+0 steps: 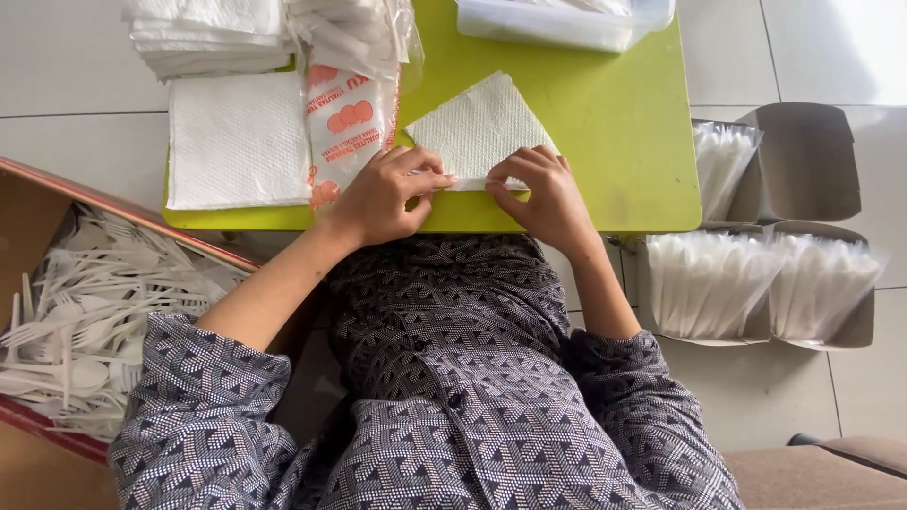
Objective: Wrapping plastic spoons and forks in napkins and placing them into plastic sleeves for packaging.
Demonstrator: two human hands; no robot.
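Observation:
A white paper napkin (477, 127) lies folded on the green table (614, 123), one corner pointing away from me. My left hand (383, 194) presses its near edge with the fingertips pinched on the fold. My right hand (543, 194) holds the same edge from the other side, fingers curled over it. Both hands meet near the table's front edge.
A flat stack of white napkins (236, 137) and an opened plastic napkin pack (350, 113) lie at left. A clear plastic container (557, 19) stands at the far edge. A cardboard box of white plastic cutlery (85, 321) sits at left; boxes of bagged white cutlery (756, 283) at right.

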